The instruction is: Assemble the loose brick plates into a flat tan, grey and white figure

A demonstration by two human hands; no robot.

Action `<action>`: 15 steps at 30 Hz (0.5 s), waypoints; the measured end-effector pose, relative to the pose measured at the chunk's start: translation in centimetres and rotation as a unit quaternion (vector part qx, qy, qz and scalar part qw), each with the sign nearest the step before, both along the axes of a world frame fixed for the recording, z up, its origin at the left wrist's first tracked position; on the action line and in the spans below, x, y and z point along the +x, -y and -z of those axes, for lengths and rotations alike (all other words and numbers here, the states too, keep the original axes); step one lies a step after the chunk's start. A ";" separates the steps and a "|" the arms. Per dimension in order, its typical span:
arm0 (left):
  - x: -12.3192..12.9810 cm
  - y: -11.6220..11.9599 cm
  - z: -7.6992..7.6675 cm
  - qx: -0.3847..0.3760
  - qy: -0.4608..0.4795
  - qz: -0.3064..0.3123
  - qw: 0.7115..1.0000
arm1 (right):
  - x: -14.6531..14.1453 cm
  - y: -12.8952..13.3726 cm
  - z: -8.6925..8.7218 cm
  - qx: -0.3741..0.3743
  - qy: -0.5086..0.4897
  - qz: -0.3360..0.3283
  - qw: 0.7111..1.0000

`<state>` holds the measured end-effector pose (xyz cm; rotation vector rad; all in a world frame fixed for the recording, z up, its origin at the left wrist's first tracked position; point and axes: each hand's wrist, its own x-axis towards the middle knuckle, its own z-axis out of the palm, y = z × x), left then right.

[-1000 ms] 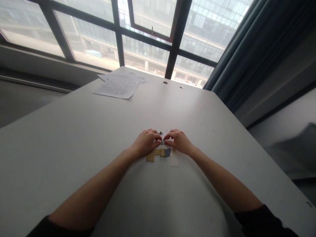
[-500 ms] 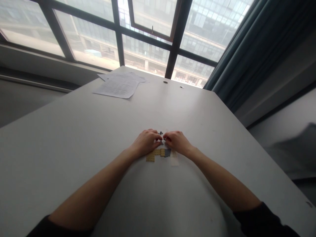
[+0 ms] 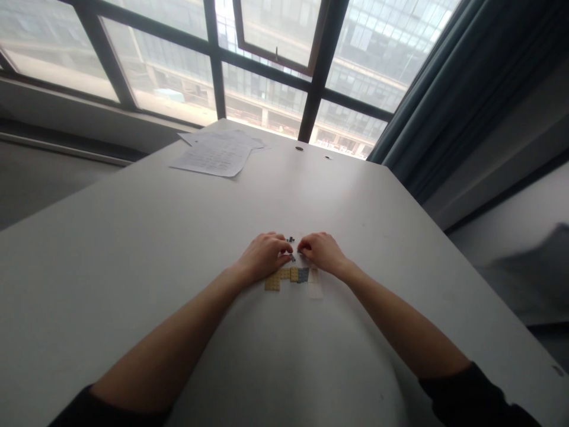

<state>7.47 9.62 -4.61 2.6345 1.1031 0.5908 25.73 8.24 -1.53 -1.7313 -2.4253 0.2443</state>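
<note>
- Rm.: lg. window [image 3: 267, 89] at 12 o'clock, dk. curtain [image 3: 427, 101] toward 1-2, clock centred on gap betw. hands.
- White table [image 3: 355, 207]; printed papers [image 3: 217, 153] at 11, far end.
- Tan plates [image 3: 272, 281], studded, approx. 6-8 o'clock, near side of hands; blue-grey plate [image 3: 303, 274] next in row, just past 6.
- White pcs. [image 3: 315, 289], flat, approx. 5, at row's end.
- Loose bits [image 3: 290, 239], sm., dk., at 12, betw. hands.
- L. hand [image 3: 264, 255], 9 o'clock: thumb & index slightly apart, sm. grey pc. [image 3: 292, 258] at thumb tip; grip can't be told.
- R. hand [image 3: 322, 249], 3 o'clock: fingers drawn together, apparently pinching sm. dk. pc. [image 3: 300, 252].
- Status (est.): plates & white pcs. laid in row, whether joined unclear; sm. grey/dk. items separate from row, not yet added.
</note>
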 end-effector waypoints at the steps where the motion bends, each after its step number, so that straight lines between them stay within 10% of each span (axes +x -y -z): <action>1: 0.0 0.0 0.0 0.002 -0.002 0.000 1.000 | 0.0 0.0 0.1 0.001 0.004 0.003 1.000; 15: -0.2 -0.1 -0.4 -0.005 0.000 -0.019 1.000 | 1.5 0.4 0.2 -0.018 -0.105 -0.058 0.993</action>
